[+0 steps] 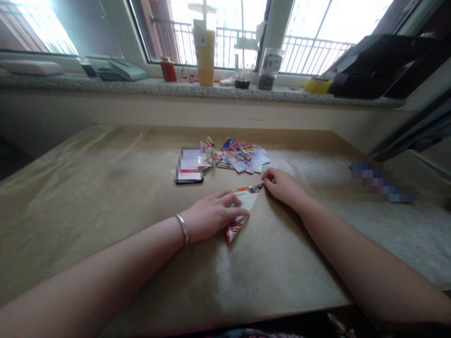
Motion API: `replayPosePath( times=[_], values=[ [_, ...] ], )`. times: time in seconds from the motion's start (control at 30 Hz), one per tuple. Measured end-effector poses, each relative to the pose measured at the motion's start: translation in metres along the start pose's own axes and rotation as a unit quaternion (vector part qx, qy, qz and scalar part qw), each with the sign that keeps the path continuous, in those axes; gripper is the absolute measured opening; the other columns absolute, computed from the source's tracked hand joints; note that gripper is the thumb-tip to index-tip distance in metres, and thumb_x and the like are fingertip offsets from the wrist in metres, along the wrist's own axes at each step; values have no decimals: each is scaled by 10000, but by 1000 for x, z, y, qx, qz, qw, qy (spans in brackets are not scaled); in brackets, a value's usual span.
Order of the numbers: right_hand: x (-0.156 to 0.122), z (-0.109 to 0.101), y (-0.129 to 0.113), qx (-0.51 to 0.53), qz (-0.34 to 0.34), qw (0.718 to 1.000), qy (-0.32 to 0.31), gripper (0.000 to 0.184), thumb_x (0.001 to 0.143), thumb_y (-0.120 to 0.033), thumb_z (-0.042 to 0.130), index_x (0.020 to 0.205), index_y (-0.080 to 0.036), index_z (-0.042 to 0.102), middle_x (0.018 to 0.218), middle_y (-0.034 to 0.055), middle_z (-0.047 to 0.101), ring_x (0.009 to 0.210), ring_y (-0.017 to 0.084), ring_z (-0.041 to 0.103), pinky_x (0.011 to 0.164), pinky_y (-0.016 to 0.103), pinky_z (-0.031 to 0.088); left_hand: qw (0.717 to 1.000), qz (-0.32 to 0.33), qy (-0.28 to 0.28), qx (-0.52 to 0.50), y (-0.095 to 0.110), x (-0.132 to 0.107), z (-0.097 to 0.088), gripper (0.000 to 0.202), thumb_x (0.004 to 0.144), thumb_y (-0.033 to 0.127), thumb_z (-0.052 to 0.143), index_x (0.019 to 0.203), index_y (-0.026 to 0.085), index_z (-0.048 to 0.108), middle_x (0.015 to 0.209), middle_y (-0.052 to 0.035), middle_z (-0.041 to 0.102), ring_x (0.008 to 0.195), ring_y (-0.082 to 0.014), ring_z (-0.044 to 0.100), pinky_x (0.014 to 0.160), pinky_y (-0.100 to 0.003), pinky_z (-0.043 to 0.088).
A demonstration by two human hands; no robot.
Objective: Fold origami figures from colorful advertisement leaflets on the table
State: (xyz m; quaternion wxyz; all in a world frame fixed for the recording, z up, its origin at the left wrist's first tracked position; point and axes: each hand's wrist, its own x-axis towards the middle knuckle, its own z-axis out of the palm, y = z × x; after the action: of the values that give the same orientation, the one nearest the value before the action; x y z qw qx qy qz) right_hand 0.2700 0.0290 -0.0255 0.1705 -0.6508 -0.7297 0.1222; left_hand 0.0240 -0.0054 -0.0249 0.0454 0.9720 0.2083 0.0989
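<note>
A printed paper folded into a triangle (246,203) lies on the brown table (123,188) in front of me. My left hand (211,215), with a silver bracelet on the wrist, rests flat on the paper's left part, fingers stretched over it. My right hand (282,185) has its fingers curled and pinches the triangle's upper right corner against the table.
Behind the hands lie a pile of colourful printed sheets (243,157), a small folded paper piece (210,151) and a phone (190,165). A blurred blue object (382,180) sits at the right. The windowsill (141,87) holds a yellow bottle (205,54), a red jar (168,69) and cups.
</note>
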Motion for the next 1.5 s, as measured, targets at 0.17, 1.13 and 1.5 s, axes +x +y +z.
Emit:
replayPosePath(
  times=[0.17,1.13,1.5],
  values=[
    [-16,-9,-13,39,-213,974,-67,114,734,-193,600,836,-184,651,883,43,613,824,156,555,753,259,427,1000,3,0,5,0,0,0,290,925,259,443,1192,284,554,1120,-69,537,1061,-222,472,935,-373,431],
    [-18,-2,-13,52,-372,923,-81,206,795,-279,634,989,-234,683,1087,68,611,1003,190,558,906,363,442,997,6,-10,-72,8,-8,-12,577,732,600,593,1142,197,558,1229,-106,517,1212,-298,407,1092,-488,254],
    [-26,-5,-26,-70,-284,956,-21,257,818,-321,591,1047,-237,672,1033,67,634,926,221,578,822,384,471,997,0,27,74,0,-14,-20,287,848,163,468,1095,238,593,1109,-19,625,1126,-210,500,1092,-467,262]
  ],
)
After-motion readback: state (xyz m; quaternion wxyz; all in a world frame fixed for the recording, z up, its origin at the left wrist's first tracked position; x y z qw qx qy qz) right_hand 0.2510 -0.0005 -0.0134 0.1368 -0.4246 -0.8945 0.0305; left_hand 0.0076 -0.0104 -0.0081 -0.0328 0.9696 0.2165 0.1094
